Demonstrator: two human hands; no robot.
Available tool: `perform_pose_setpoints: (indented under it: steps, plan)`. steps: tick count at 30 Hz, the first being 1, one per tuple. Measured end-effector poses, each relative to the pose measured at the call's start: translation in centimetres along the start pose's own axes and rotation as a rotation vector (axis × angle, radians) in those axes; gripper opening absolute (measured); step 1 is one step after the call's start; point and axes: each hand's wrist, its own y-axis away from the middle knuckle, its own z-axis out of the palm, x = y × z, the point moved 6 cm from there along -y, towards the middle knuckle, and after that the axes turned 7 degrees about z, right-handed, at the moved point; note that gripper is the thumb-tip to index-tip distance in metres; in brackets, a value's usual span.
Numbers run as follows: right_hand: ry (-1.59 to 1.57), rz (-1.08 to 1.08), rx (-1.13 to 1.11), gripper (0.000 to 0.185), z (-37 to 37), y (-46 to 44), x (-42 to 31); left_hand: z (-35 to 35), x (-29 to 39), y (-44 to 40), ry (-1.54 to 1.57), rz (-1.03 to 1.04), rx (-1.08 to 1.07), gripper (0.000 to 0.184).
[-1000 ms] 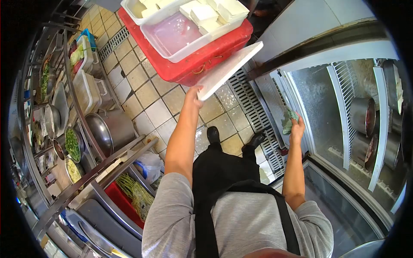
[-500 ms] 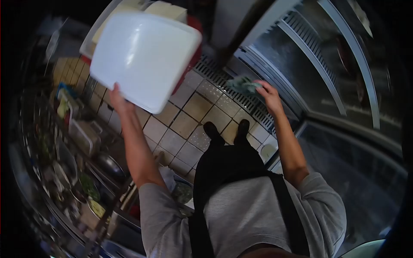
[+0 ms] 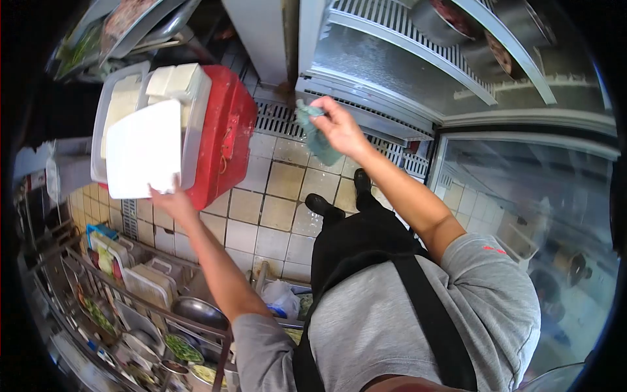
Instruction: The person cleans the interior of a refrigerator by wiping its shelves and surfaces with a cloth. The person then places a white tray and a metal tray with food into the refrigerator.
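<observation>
My left hand (image 3: 171, 201) grips the near edge of a white plastic lid (image 3: 144, 153), fingers closed on it. The lid lies tilted over part of a translucent plastic bin (image 3: 98, 140). White blocks (image 3: 175, 80) show in the bin past the lid; the lid hides the rest. Under and beside the bin is a red container (image 3: 225, 130). My right hand (image 3: 341, 129) pinches a crumpled green-grey cloth (image 3: 320, 140), which hangs in the air above the floor drain, in front of the open fridge.
An open fridge with slatted shelves (image 3: 405, 49) and metal pots (image 3: 450, 19) stands at upper right, its glass door (image 3: 516, 189) swung out. A drain grate (image 3: 274, 119) crosses the tiled floor (image 3: 281, 176). At lower left a metal rack (image 3: 124, 297) carries several bowls and tubs of food.
My left hand has brought the lid lower and to the left, over the bin, exposing more of the red container. My right hand has moved left with the cloth. The view has turned.
</observation>
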Motion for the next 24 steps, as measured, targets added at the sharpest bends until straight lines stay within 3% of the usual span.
perform_pose_setpoints:
  steps: [1, 2, 3, 5, 8, 9, 12, 13, 16, 17, 18, 20, 21, 24]
  plan:
    - [-0.094, 0.005, 0.005, 0.012, 0.3, 0.4, -0.9, 3.3, 3.5, 3.2, 0.36, -0.283, -0.325, 0.067]
    - [-0.187, 0.01, 0.007, 0.013, 0.3, 0.8, -1.7, 6.5, 9.5, 5.7, 0.411, -0.158, -0.718, 0.079]
    - [-0.142, -0.01, 0.041, 0.013, -0.1, 1.3, -2.8, 8.3, 12.7, 8.6, 0.334, 0.182, -0.746, 0.084]
    - [-0.442, 0.096, 0.037, 0.016, -0.9, 2.2, -4.2, 11.2, 17.9, 12.3, 0.348, 0.277, -0.821, 0.083]
    - [-0.677, 0.145, 0.142, 0.022, -4.2, 3.5, -5.5, 15.5, 18.8, 14.5, 0.119, 0.338, -0.975, 0.079]
    - [-0.706, 0.141, 0.214, 0.023, -5.7, 3.7, -4.9, 16.6, 17.3, 15.0, 0.09, 0.359, -1.048, 0.067]
    - [-0.709, 0.208, 0.414, 0.026, -9.6, 3.5, 0.0, 17.7, 15.8, 13.6, 0.428, 0.025, -1.179, 0.055]
    - [-0.708, 0.288, 0.43, 0.025, -9.9, 3.2, 3.0, 16.3, 18.7, 12.4, 0.437, 0.136, -1.09, 0.049]
    - [-0.655, 0.599, 0.403, 0.022, -6.6, 2.7, 9.5, 14.8, 23.9, 12.2, 0.574, 0.138, -1.123, 0.051]
    - [-0.724, 0.744, 0.264, 0.031, -4.4, 3.0, 9.7, 14.7, 24.8, 12.7, 0.535, 0.194, -1.166, 0.052]
    - [-0.673, 0.852, 0.168, 0.038, -2.8, 3.0, 10.2, 14.6, 25.1, 13.3, 0.67, 0.112, -1.152, 0.052]
    - [-1.037, 0.868, 0.036, 0.037, 0.1, 3.2, 7.0, 14.4, 25.2, 14.4, 0.937, -0.06, -1.104, 0.053]
    - [-1.01, 0.848, 0.036, 0.037, 0.7, 3.3, 6.0, 13.9, 24.9, 14.4, 1.104, -0.245, -1.083, 0.048]
    - [-0.9, 0.727, 0.017, 0.035, 2.3, 2.7, 4.2, 13.0, 21.4, 13.2, 1.298, -0.551, -0.617, 0.047]
